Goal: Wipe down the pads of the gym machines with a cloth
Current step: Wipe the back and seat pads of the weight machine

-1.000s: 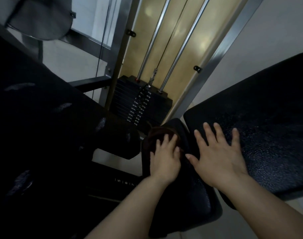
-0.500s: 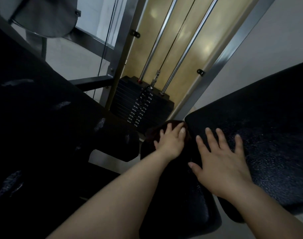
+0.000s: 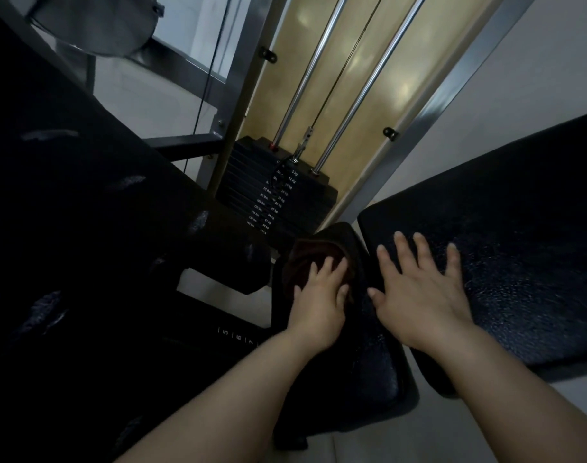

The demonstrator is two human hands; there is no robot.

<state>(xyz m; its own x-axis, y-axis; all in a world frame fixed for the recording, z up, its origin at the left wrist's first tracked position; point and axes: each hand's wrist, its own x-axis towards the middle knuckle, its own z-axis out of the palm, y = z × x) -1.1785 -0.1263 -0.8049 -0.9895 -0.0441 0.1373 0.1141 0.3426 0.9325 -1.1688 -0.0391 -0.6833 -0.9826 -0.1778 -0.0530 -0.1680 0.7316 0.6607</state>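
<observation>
Left hand (image 3: pixel 317 300) flat, fingers straight, pressing dark cloth (image 3: pixel 310 259) onto narrow pad (image 3: pixel 369 369). Right hand (image 3: pixel 422 292) at 3 o'clock, splayed flat on wide pad (image 3: pixel 519 262), holding nothing.

Dim light all round me. The black pads (image 3: pixel 506 262) go almost featureless, darkest on my left. Soft glare streaks the yellow panel (image 3: pixel 369 68) and chrome rods (image 3: pixel 362 91). Straight frame (image 3: pixel 452 91) lines bow towards the edges; everything looks slightly soft.

Two hands (image 3: pixel 318 305), one dark cloth (image 3: pixel 305 262), three black pads (image 3: pixel 519 262), one weight stack (image 3: pixel 285 195), two guide rods (image 3: pixel 369 85)
</observation>
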